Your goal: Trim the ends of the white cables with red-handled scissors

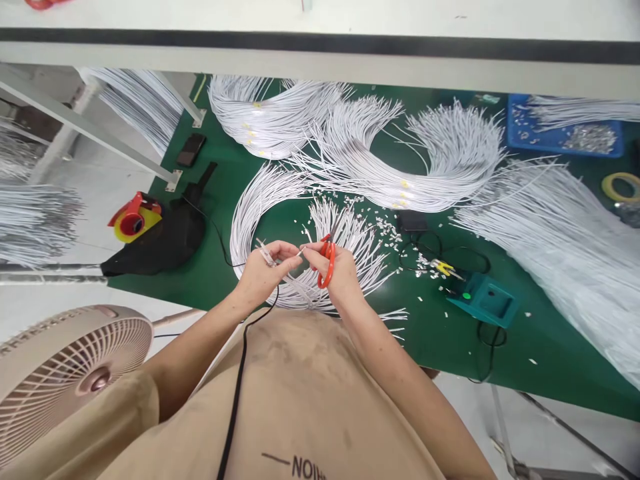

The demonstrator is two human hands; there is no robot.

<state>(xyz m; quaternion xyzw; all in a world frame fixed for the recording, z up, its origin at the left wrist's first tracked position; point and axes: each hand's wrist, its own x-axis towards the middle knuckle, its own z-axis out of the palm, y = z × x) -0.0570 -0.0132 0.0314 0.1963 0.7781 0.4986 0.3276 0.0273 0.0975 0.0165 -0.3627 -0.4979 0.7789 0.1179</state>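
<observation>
Green flat tabletop (425,343) is carrying curved thin white wire bundles (425,193). Left hand (260,273) is pinching one slim pale wire end (301,251); right hand (344,272) is meeting it, gripping red-handled scissors (331,257). Rest are lying unhandled; done count unclear.

And here you are in a workshop, a factory-floor assembly spot by the look of it! The green worktop (430,347) in front of you is crowded with curved bundles of white wires (400,180), strand upon strand in every one. Small pale scraps (387,230) litter the middle, yellow-handled pliers (444,268) lie by them, and a blue tray (540,143) at far right carries small shiny parts (593,139). Over to your left, a tape dispenser (133,223) (red and yellow, hard to miss) and a fan (90,380)! More wire bundles (35,220) show beyond the worktop's edge.
</observation>
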